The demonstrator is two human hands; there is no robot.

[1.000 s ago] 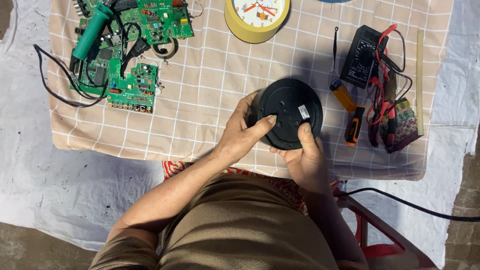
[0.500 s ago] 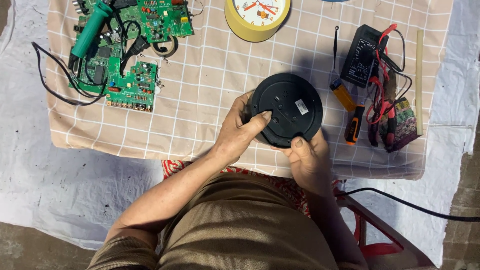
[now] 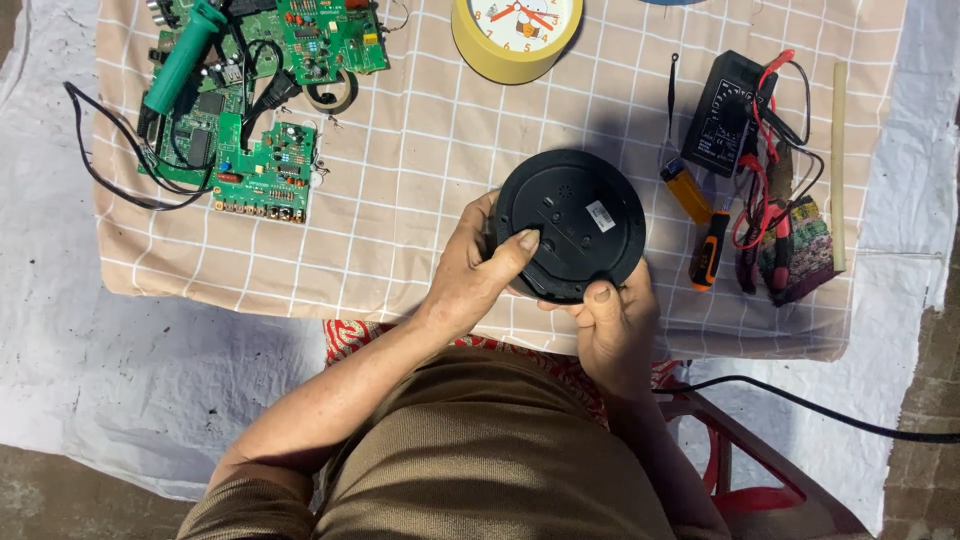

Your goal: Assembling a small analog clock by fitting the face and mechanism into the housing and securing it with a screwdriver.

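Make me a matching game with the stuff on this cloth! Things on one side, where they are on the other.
1 black disc
2 clock
3 circuit boards
4 screwdriver

a far left of the cloth
b right of the disc
c held in the left hand and right hand
d top edge, middle

Pairs: 1-c, 2-d, 3-a, 4-b

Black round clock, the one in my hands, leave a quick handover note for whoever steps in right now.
Left hand: grips the black clock at its left edge, thumb on the back panel.
Right hand: supports the lower edge, thumb on the rim.
The clock is held back side up over the checked cloth.
Screwdriver and multimeter lie to the right, untouched; circuit boards upper left; yellow clock at top.
Back panel is closed; no tool picked up yet.
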